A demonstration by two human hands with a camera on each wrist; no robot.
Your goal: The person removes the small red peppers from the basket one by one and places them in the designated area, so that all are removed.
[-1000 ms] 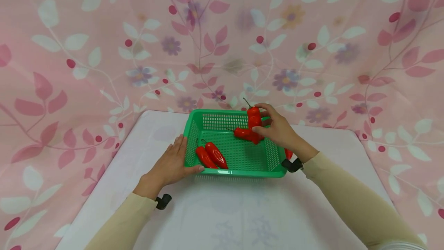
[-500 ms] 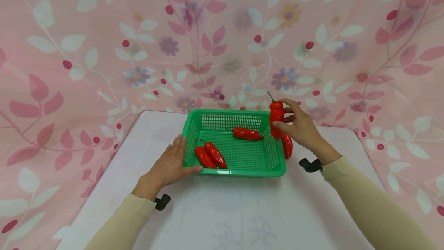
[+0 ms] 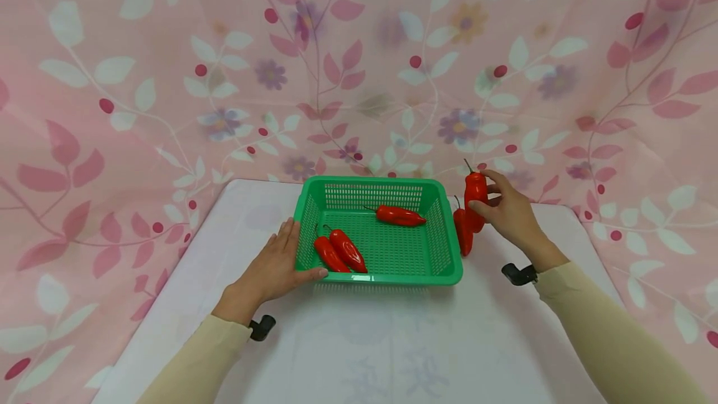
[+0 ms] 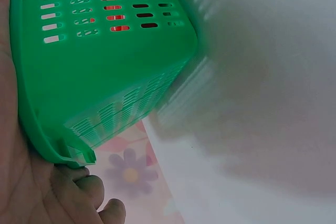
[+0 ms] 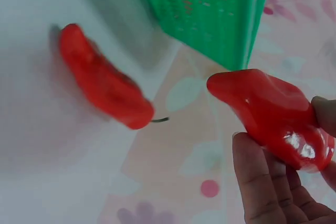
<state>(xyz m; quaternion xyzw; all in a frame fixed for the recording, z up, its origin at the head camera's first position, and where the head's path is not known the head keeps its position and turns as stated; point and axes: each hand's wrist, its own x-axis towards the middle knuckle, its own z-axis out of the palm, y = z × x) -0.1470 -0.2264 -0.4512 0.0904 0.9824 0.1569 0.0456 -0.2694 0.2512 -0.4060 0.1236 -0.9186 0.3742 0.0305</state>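
Observation:
My right hand (image 3: 509, 212) pinches a red pepper (image 3: 475, 195) between thumb and fingers, stem up, above the table to the right of the green basket (image 3: 387, 279). In the right wrist view the held pepper (image 5: 273, 114) hangs apart from another red pepper (image 5: 102, 80) lying on the table. My left hand (image 3: 272, 267) rests against the basket's left rim, fingers extended along its side and thumb on the front edge; the left wrist view shows the palm by the basket wall (image 4: 105, 72). Inside the basket lie two peppers (image 3: 348, 250) at the front left and one pepper (image 3: 400, 216) at the back.
The basket stands on a white-covered table (image 3: 336, 341). A pink floral cloth (image 3: 359, 80) hangs behind the table. The pepper on the table (image 3: 462, 229) lies close to the basket's right wall.
My right hand has carried the pepper from over the basket, across its right rim, to above the table on the right. My left hand has stayed on the basket.

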